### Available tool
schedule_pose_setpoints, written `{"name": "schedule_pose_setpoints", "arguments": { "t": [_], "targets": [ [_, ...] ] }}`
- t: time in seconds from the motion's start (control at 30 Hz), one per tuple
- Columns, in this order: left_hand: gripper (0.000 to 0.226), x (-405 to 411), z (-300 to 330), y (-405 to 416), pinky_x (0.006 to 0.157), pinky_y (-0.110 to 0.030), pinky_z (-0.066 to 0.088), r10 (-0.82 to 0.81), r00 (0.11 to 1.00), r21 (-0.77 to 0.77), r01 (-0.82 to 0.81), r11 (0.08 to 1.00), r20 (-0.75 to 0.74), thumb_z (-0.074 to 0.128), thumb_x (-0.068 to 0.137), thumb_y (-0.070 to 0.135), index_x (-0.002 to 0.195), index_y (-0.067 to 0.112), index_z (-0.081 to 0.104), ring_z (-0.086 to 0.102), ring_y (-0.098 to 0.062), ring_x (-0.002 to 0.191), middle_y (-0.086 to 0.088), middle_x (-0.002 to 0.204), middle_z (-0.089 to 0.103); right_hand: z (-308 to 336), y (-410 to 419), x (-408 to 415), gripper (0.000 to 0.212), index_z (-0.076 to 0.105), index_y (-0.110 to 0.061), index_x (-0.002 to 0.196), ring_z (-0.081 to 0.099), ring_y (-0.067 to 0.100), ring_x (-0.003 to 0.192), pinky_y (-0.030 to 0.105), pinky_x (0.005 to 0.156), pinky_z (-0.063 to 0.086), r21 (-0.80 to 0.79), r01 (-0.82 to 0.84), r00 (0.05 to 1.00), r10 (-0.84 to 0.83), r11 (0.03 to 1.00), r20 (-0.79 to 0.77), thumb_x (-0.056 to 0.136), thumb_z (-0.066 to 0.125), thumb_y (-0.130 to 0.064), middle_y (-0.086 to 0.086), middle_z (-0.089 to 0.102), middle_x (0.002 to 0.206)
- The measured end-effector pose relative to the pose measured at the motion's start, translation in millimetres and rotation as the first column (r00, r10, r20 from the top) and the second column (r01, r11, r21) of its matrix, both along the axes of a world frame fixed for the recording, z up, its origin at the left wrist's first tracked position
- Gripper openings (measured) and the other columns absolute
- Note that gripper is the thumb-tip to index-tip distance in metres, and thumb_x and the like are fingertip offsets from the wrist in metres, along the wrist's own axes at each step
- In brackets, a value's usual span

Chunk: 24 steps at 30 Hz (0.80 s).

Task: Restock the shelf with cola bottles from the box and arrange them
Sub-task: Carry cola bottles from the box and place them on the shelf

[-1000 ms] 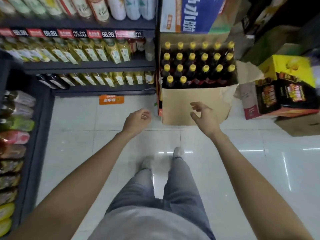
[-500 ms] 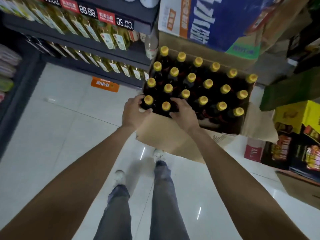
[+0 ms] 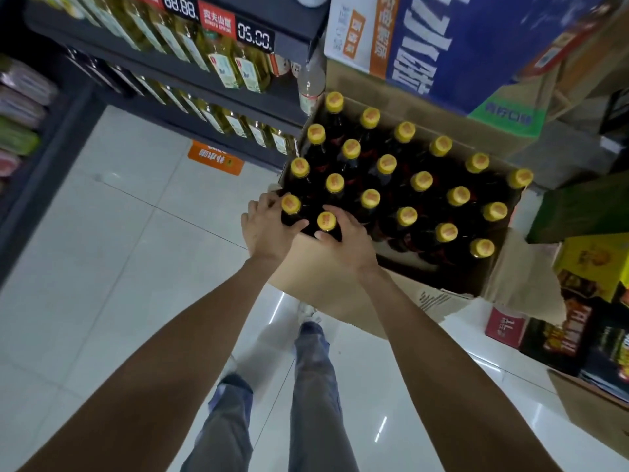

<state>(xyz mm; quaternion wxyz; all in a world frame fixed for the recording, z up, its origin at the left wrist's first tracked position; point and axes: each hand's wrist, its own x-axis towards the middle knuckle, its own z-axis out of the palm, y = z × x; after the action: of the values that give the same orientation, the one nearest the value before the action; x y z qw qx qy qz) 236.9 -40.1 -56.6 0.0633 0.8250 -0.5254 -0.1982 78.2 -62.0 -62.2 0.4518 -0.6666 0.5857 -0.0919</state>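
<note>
An open cardboard box (image 3: 320, 284) stands on the floor and holds several dark cola bottles with yellow caps. My left hand (image 3: 263, 226) grips the neck of the bottle at the near left corner (image 3: 291, 203). My right hand (image 3: 347, 238) grips the neck of the bottle beside it (image 3: 326, 221) in the front row. Both bottles stand upright inside the box. The dark shelf (image 3: 190, 68) with rows of yellow drink bottles runs along the upper left.
A blue and white carton (image 3: 439, 46) sits above the box at the back. Yellow and dark cartons (image 3: 592, 301) crowd the right side. Another shelf with coloured packs (image 3: 20, 131) lines the far left. White tiled floor (image 3: 119, 267) lies underfoot, with an orange floor sticker (image 3: 214, 158).
I have stepped up to the box and both hands have gone from hovering before it to closing around the necks of two front bottles.
</note>
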Motion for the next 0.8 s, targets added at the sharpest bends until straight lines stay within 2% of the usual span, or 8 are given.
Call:
{"name": "schedule_pose_setpoints", "arguments": {
  "t": [0.13, 0.23, 0.33, 0.4, 0.53, 0.6, 0.67, 0.8],
  "targets": [
    [0.055, -5.9, 6.2, 1.9, 0.087, -0.037, 0.033, -0.123, 0.992, -0.097, 0.121, 0.988, -0.012, 0.063, 0.085, 0.049, 0.127, 0.013, 0.057, 0.048, -0.031, 0.11, -0.009, 0.123, 0.053, 15.8, 11.3, -12.9, 0.053, 0.047, -0.027, 0.136, 0.059, 0.026, 0.108, 0.039, 0.082, 0.049, -0.175, 0.079, 0.994, -0.09, 0.981, -0.056, 0.087, 0.06, -0.046, -0.001, 0.054, 0.134],
    [0.054, -7.3, 15.4, 8.4, 0.083, -0.041, 0.041, -0.131, 0.983, -0.264, 0.093, 0.96, -0.13, 0.063, 0.082, 0.047, 0.119, 0.008, 0.063, 0.055, -0.033, 0.102, -0.014, 0.114, 0.056, 46.0, 16.5, -22.7, 0.055, 0.051, -0.027, 0.131, 0.048, 0.025, 0.115, 0.033, 0.087, 0.039, -0.313, 0.157, 0.987, -0.162, 0.937, 0.008, 0.085, 0.052, -0.058, 0.001, 0.056, 0.127],
    [0.054, -1.9, 30.0, 10.8, 0.087, -0.038, 0.048, -0.155, 0.946, -0.361, 0.044, 0.932, -0.286, 0.057, 0.084, 0.049, 0.121, 0.009, 0.059, 0.053, -0.024, 0.113, -0.011, 0.126, 0.048, 67.4, 10.0, -20.3, 0.054, 0.052, -0.023, 0.126, 0.04, 0.021, 0.114, 0.022, 0.091, 0.029, -0.293, 0.145, 0.987, -0.116, 0.945, 0.113, 0.084, 0.048, -0.057, 0.002, 0.049, 0.12],
    [0.053, -1.7, 46.7, 7.3, 0.089, -0.031, 0.046, -0.18, 0.887, -0.333, 0.031, 0.943, -0.425, 0.057, 0.089, 0.045, 0.13, 0.013, 0.049, 0.049, -0.017, 0.121, -0.005, 0.137, 0.043, 80.4, 0.9, -13.8, 0.05, 0.052, -0.018, 0.121, 0.044, 0.013, 0.113, 0.016, 0.088, 0.031, -0.233, 0.108, 0.976, -0.059, 0.966, 0.208, 0.086, 0.049, -0.054, -0.001, 0.049, 0.118],
    [0.039, -0.2, 88.9, 4.4, 0.086, -0.027, 0.047, -0.102, 0.802, -0.339, -0.13, 0.932, -0.588, 0.052, 0.094, 0.044, 0.124, 0.02, 0.044, 0.053, -0.002, 0.1, 0.009, 0.112, 0.057, 128.5, -12.5, -0.9, 0.034, 0.053, -0.006, 0.116, 0.052, -0.007, 0.099, 0.002, 0.078, 0.04, -0.164, 0.148, 0.896, -0.062, 0.975, 0.44, 0.093, 0.056, -0.031, 0.007, 0.055, 0.113],
    [0.027, 7.0, 114.2, 8.5, 0.085, -0.021, 0.047, -0.047, 0.707, -0.397, -0.339, 0.853, -0.706, 0.048, 0.094, 0.04, 0.117, 0.026, 0.043, 0.054, 0.005, 0.097, 0.013, 0.106, 0.056, 161.9, -18.0, 5.6, 0.025, 0.056, -0.012, 0.11, 0.056, 0.001, 0.098, 0.009, 0.084, 0.042, -0.175, 0.205, 0.835, -0.079, 0.963, 0.545, 0.092, 0.057, -0.03, 0.001, 0.061, 0.105],
    [0.028, 18.5, 144.2, 18.0, 0.089, -0.017, 0.045, -0.022, 0.527, -0.379, -0.58, 0.721, -0.849, 0.048, 0.094, 0.029, 0.12, 0.018, 0.044, 0.055, 0.006, 0.099, 0.008, 0.107, 0.055, 199.6, -20.2, 16.4, 0.016, 0.056, -0.025, 0.106, 0.058, 0.003, 0.097, 0.018, 0.089, 0.044, -0.107, 0.219, 0.76, -0.1, 0.97, 0.642, 0.091, 0.058, -0.031, -0.013, 0.062, 0.097],
    [0.07, 55.1, 212.6, 46.9, 0.094, -0.035, 0.045, -0.059, 0.262, -0.258, -0.842, 0.474, -0.963, 0.066, 0.076, 0.058, 0.118, 0.005, 0.047, 0.053, -0.02, 0.104, -0.01, 0.108, 0.055, 259.0, -8.2, 50.5, 0.02, 0.056, -0.034, 0.102, 0.06, 0.007, 0.099, 0.026, 0.092, 0.047, -0.07, 0.116, 0.698, -0.031, 0.991, 0.716, 0.084, 0.06, -0.043, -0.015, 0.062, 0.097]
  ]
}}
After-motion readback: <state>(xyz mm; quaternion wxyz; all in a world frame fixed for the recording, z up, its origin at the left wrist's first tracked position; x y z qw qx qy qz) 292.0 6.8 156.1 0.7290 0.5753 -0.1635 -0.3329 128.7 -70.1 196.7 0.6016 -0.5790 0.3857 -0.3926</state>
